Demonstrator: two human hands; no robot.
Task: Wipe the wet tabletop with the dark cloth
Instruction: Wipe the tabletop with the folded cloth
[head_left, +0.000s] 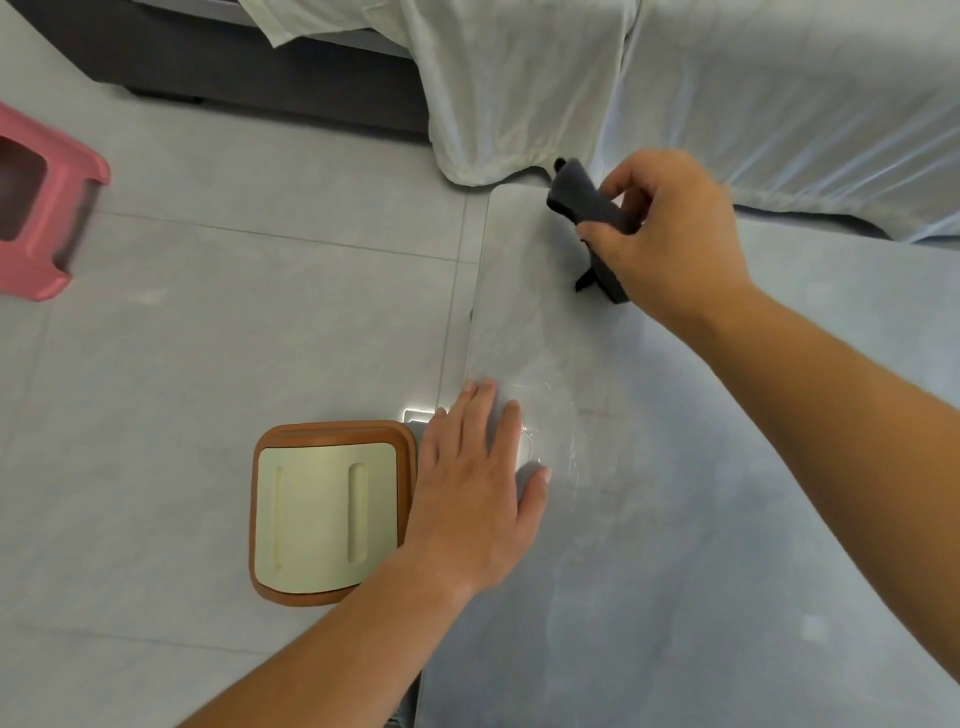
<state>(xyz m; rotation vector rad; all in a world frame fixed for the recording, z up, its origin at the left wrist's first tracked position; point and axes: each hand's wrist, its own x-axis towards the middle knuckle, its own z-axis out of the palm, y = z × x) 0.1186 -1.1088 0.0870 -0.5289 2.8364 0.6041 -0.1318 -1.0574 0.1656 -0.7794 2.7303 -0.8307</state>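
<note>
The grey stone-look tabletop (675, 519) fills the right half of the view. A thin film of water (550, 431) glistens near its left edge. My right hand (670, 234) is over the table's far left corner and grips a bunched dark cloth (582, 202), which sticks out past my fingers and hangs below my palm. My left hand (478, 488) lies flat with straight fingers on the table's left edge, its fingertips beside the wet patch.
A brown stool with a cream seat (327, 514) stands on the tiled floor just left of the table. A pink plastic stool (41, 223) is at the far left. A sofa draped in a pale sheet (675, 93) borders the table's far side.
</note>
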